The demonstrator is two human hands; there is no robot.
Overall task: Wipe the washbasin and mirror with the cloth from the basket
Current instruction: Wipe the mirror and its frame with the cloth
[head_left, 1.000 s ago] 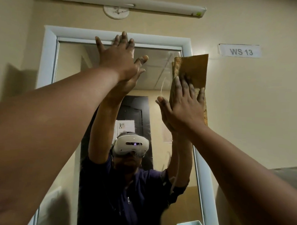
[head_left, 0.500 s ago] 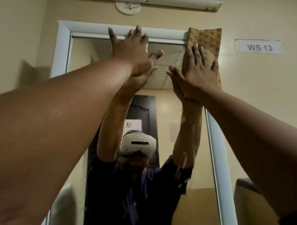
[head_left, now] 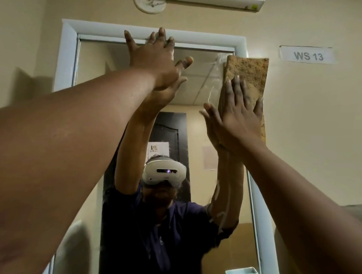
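A person reaches both arms up to a wall mirror [head_left: 137, 78], wiping near its upper right corner. The right hand [head_left: 236, 120] presses a tan cloth [head_left: 248, 77] flat with straight, slightly spread fingers; the cloth straddles the mirror's right edge, covering part of the white frame [head_left: 200, 36] and lapping onto the beige wall [head_left: 320, 121]. The left hand [head_left: 154, 62] lies open against the top of the mirror, fingers spread, fingertips on the top of the frame. A wet streak marks the glass beside the cloth. The washbasin is out of view. The likely risks: the cloth is pinned only by a flat palm, not gripped, so easing the pressure could let it slide or drop; and the bare left palm braced on the glass may leave fresh prints where it rests. A "WS 13" label [head_left: 308, 55] hangs to the right.
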